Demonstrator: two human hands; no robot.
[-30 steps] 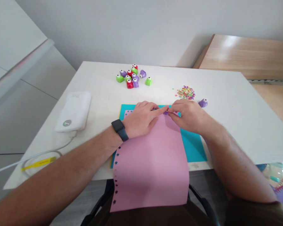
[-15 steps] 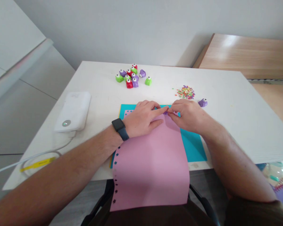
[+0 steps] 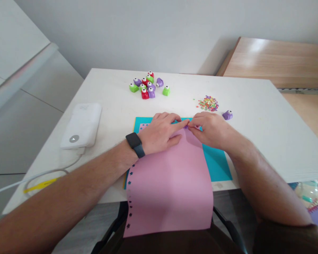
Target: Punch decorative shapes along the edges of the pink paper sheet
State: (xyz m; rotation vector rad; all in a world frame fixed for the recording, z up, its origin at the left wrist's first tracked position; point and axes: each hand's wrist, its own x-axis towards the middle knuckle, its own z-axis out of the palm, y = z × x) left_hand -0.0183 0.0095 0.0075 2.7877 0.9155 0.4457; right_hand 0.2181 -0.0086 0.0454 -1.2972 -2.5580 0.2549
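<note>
A pink rectangular paper sheet (image 3: 172, 183) overhangs a flat white desk (image 3: 259, 148) at six o'clock. Dark star-shaped cutouts (image 3: 129, 182) line its nine-o'clock edge; three- and six-o'clock edges look uncut. Left hand (image 3: 163, 134): fingers outstretched. Right hand (image 3: 210, 128): fingertips pinching a mostly hidden purple punch (image 3: 186, 127), one o'clock.

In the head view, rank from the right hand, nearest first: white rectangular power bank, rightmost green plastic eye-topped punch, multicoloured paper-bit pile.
1. Multicoloured paper-bit pile, just beyond the right hand.
2. Rightmost green plastic eye-topped punch, farther back, leftward.
3. White rectangular power bank, on the far left side.
</note>
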